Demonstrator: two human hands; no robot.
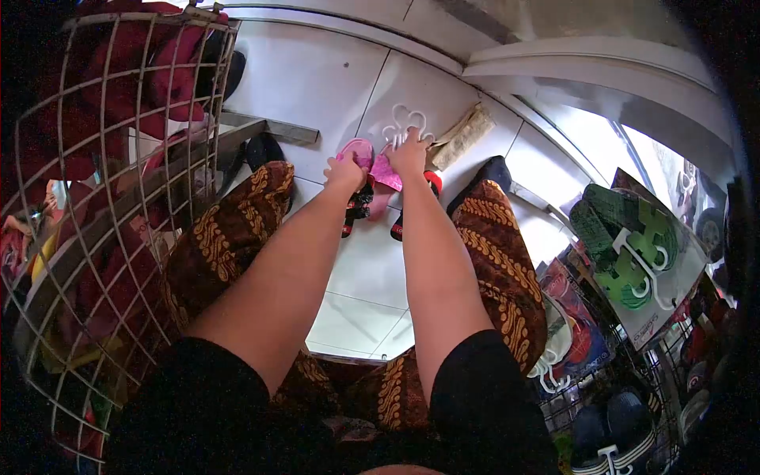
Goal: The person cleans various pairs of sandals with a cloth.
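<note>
The person is wearing a black top with short sleeves. The left sleeve [214, 376] is spreading across the lower left of the frame, the right sleeve [479, 376] across the lower middle right, each ending in a plain hem. Below them both forearms, the left hand [347, 169] and the right hand [408, 153] are showing bare. Loose brown trousers [507, 277] are covering both legs, and curling golden motifs are running over the dark cloth in slanting rows. Black footwear [492, 172] is showing beyond both trouser legs, in the upper left and upper right of centre.
</note>
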